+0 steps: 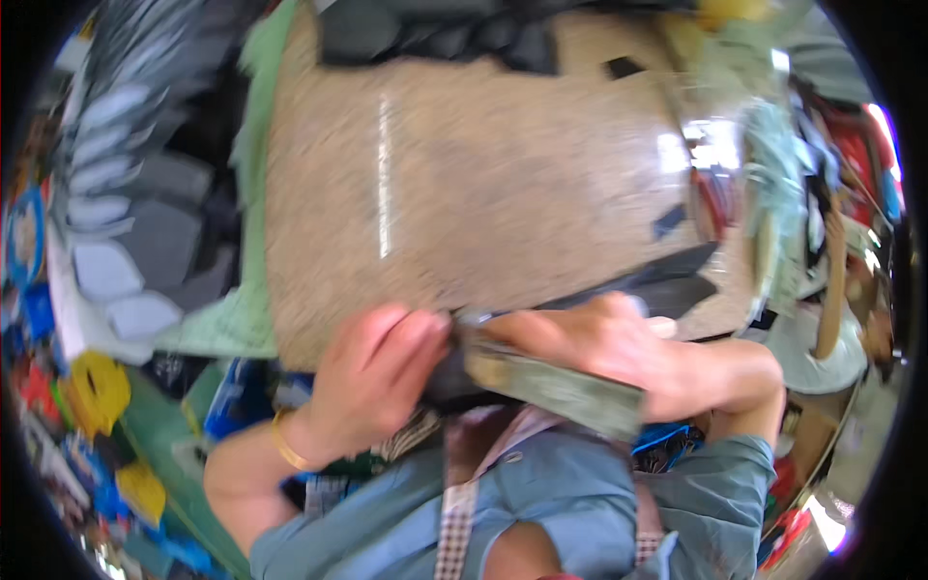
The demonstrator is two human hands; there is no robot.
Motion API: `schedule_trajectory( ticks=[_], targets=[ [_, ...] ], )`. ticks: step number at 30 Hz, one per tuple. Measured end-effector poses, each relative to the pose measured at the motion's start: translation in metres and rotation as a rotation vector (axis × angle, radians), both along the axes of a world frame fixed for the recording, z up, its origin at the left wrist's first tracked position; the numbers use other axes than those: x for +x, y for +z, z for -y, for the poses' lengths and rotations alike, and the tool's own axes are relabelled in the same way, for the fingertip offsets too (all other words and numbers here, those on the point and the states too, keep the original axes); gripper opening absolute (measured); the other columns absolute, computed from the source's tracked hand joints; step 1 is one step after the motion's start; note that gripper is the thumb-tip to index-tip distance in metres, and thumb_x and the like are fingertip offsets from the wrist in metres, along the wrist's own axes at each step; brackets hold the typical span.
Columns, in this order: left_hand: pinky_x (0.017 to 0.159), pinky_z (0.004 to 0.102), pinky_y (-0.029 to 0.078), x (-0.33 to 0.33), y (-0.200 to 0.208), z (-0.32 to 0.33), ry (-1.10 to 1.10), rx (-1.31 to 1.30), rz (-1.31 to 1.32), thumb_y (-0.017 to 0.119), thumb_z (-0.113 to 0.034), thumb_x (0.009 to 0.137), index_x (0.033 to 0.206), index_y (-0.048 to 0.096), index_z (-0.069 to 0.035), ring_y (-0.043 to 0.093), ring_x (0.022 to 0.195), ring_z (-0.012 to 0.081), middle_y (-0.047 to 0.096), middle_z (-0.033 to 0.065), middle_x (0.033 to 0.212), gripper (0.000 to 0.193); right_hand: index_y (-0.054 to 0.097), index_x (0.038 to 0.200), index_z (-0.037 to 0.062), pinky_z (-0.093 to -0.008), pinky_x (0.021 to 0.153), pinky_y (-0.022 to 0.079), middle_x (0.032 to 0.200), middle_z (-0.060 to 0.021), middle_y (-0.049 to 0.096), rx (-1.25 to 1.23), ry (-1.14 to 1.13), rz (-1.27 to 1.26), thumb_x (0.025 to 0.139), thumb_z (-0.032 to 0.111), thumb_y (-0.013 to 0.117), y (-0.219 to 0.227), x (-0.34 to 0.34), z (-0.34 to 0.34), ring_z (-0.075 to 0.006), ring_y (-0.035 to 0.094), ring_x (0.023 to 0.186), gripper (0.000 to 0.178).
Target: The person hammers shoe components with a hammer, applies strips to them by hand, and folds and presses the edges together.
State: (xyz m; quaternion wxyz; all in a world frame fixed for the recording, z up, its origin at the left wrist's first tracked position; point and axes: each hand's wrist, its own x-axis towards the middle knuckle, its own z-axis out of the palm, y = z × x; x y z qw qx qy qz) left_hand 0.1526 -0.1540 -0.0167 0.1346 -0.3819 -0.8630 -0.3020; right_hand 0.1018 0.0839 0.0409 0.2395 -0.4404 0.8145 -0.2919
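Observation:
My left hand (375,382) is at the near edge of the tabletop, fingers curled together on a piece of dark sheet material (454,382). That dark piece hangs over the edge toward my lap. My right hand (590,338) is closed at the same edge, just right of the left one. Along its underside runs a flat, worn grey-green bar (575,394) with a tan end by my fingers; blur hides its exact kind. Beyond my right hand, long black cut pieces (667,280) lie on the table. Both hands are smeared by motion.
The speckled brown tabletop (464,184) spreads ahead. Stacked grey and black cut pieces (164,232) lie at left on a green-edged surface. More black pieces (435,34) sit at the far edge. At the right, another person (822,338) is near, with an arm raised.

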Motion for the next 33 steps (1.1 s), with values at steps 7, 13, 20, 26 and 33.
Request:
schedule_trajectory(
  ticks=[7, 13, 20, 26, 33],
  targets=[
    [0.092, 0.0497, 0.042, -0.002, 0.018, -0.079, -0.115, -0.178, 0.026, 0.07, -0.029, 0.077, 0.129, 0.061, -0.019, 0.051, 0.108, 0.0346, 0.051, 0.0166, 0.134, 0.054, 0.055, 0.121, -0.0009, -0.0405, 0.061, 0.054, 0.095, -0.0124, 0.062, 0.16, -0.449, -0.748, 0.083, 0.019, 0.064, -0.047, -0.087, -0.017, -0.0291, 0.065, 0.082, 0.043],
    [0.093, 0.0486, 0.041, -0.012, 0.045, -0.061, -0.24, -0.258, 0.171, 0.061, -0.015, 0.08, 0.132, 0.06, -0.024, 0.052, 0.105, 0.0318, 0.052, 0.0131, 0.134, 0.053, 0.07, 0.092, 0.0183, -0.0353, 0.077, 0.057, 0.111, -0.0015, 0.062, 0.489, -0.764, -1.068, 0.081, 0.013, 0.066, -0.018, -0.105, -0.162, -0.0236, 0.057, 0.107, 0.014],
    [0.091, 0.0437, 0.047, -0.016, 0.04, -0.066, -0.201, -0.003, 0.296, 0.084, -0.02, 0.063, 0.129, 0.062, -0.014, 0.053, 0.102, 0.0346, 0.059, 0.0109, 0.118, 0.069, 0.068, 0.094, 0.0087, -0.035, 0.073, 0.056, 0.102, -0.0041, 0.068, 0.506, -0.808, -1.357, 0.08, 0.011, 0.07, -0.016, -0.088, -0.297, -0.0241, 0.063, 0.1, 0.014],
    [0.055, 0.0209, 0.042, -0.019, 0.047, -0.112, -0.18, 1.052, 1.56, 0.067, -0.019, 0.094, 0.129, 0.055, -0.003, 0.049, 0.059, 0.0055, 0.057, 0.0004, 0.079, 0.04, 0.06, 0.097, 0.0006, -0.0273, 0.065, 0.052, 0.087, -0.007, 0.066, -0.165, -0.638, -0.418, 0.087, 0.006, 0.07, 0.029, -0.024, -0.115, -0.0152, 0.066, 0.07, 0.015],
    [0.054, 0.0235, 0.043, -0.02, 0.034, -0.064, 0.047, 0.796, 1.152, 0.061, -0.016, 0.098, 0.095, 0.064, 0.001, 0.056, 0.062, 0.0091, 0.061, 0.0032, 0.076, 0.018, 0.061, 0.101, 0.0022, -0.0245, 0.059, 0.053, 0.087, -0.0052, 0.067, -0.402, -0.724, 0.432, 0.079, -0.001, 0.076, -0.007, 0.037, -0.088, -0.0119, 0.066, 0.07, 0.027]
  ],
)
